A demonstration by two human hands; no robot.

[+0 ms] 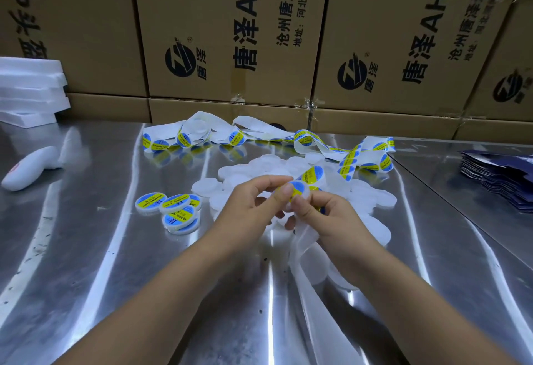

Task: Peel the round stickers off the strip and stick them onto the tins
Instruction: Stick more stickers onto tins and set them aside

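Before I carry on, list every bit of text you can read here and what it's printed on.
"唐泽AH4": middle cardboard box, beside a round logo with "唐泽".
"唐泽AH4.": right cardboard box, same logo.
"沧州唐泽通…" and "地址:河北河间…": smaller lines on both, cut off.
"II": labelled tins.
Other print on the sticker strip and tins: too small.
Left box text: cut off, unreadable.

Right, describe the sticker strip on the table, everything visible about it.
The sticker strip is a long white backing ribbon, papery and glossy, bearing round blue stickers with yellow bands. It lies loose in curls and twists across the far side of the steel table, in front of the cardboard boxes. Some stretches are bare. Its near end rises toward the hands, where the right hand holds it against a white tin.
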